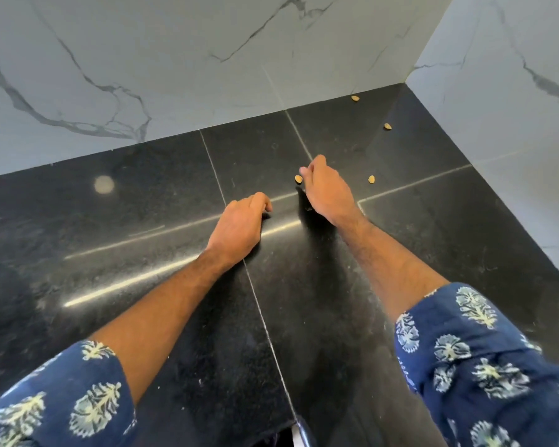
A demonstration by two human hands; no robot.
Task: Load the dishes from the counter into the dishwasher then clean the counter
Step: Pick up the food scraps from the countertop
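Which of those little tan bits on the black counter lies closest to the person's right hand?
The tan bit just left of the right hand, beside its fingertips. The other three lie further right, two near the back corner.

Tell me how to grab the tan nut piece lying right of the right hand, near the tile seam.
Pinch the nut piece across its narrow sides, coming straight down from above. It is small and lies flat on the black counter, apart from the others, so nothing offers an edge to hook. The right hand is nearest.
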